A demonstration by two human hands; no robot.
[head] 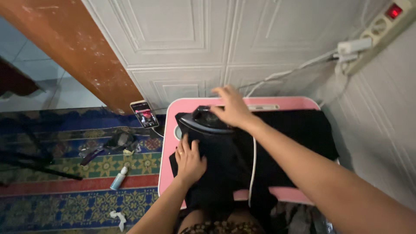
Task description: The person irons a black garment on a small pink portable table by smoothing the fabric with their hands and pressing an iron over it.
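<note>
- Right now the right hand (232,109) lies over the top of a black iron (203,121), its fingers (222,93) curled over the handle and holding it.
- Under those fingers the iron rests on a black garment (294,134), its pointed end aimed away from the palm, toward the left edge of the cloth.
- Nearer the body, the left hand (189,161) lies flat on the same garment, fingers (185,145) stretched out and slightly spread, pressing the cloth and gripping nothing; a ring shows on 1 finger.
- Just beyond the left fingertips sits the near side of the iron, close to touching them.
- A white cord (252,167) runs over the garment between the 2 forearms.
- Beneath the cloth is a small pink table (277,104), its rim showing past the right fingers.
- Well left of both hands, a phone (144,114) with a lit screen leans at the wall, and a small spray bottle (119,177) lies on the patterned rug (65,203).
- Far beyond the right hand, a power strip (381,24) is fixed on the wall.
</note>
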